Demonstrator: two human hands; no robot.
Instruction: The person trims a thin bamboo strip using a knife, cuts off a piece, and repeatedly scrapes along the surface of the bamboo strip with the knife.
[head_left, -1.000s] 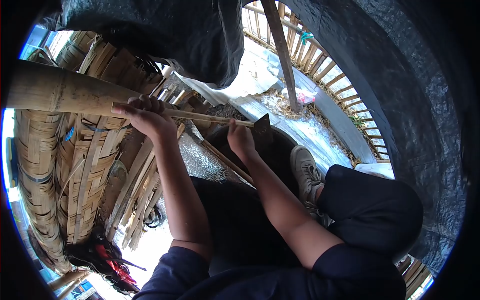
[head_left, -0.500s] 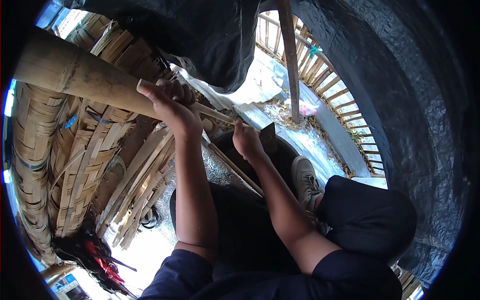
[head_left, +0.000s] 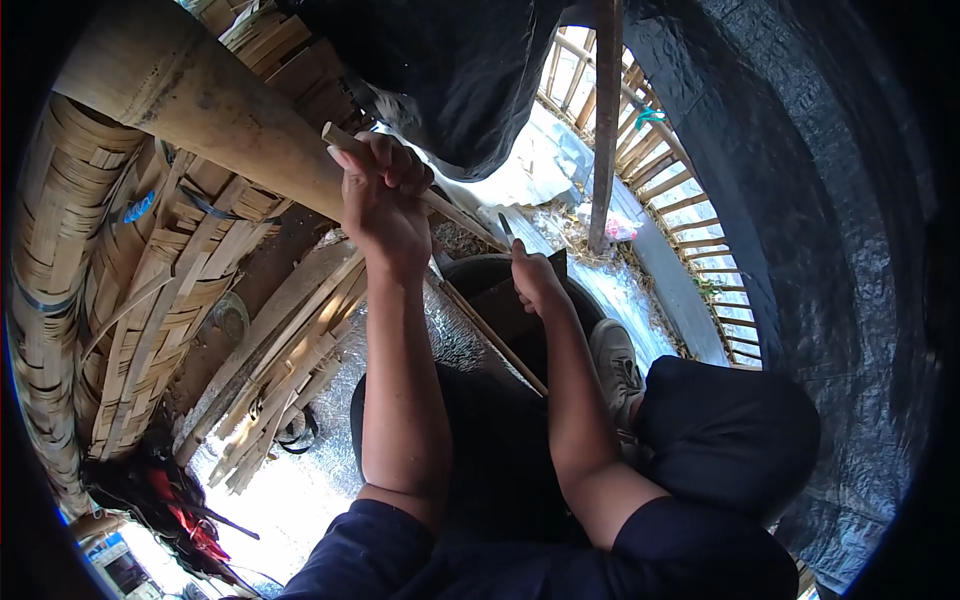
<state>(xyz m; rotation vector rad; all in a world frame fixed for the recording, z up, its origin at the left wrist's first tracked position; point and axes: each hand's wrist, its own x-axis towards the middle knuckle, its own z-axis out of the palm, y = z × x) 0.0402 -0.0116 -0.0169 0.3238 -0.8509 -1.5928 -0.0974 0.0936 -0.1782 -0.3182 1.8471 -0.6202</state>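
Observation:
My left hand point(head_left: 388, 205) is closed round a thin bamboo stick point(head_left: 466, 220); one end of the stick sticks out above the thumb, and the other slopes down to the right. My right hand point(head_left: 537, 280) is closed on a small knife point(head_left: 506, 228), whose blade points up beside the stick's far end. Between blade and stick a small gap shows. Beneath the hands is a dark round tub point(head_left: 487, 272). Another thin stick point(head_left: 490, 335) leans across its near side.
A thick bamboo pole point(head_left: 215, 95) slants in from the upper left. Woven bamboo rolls point(head_left: 75, 210) and split strips point(head_left: 285, 350) lie at the left. Black sheeting point(head_left: 800, 200) hangs at the right, beside a slatted bamboo fence point(head_left: 700, 240) and an upright wooden post point(head_left: 605, 130).
My right hand has moved right and slightly down, away from the stick, and the knife blade now shows. My left hand has shifted right with the stick as the view turned slightly.

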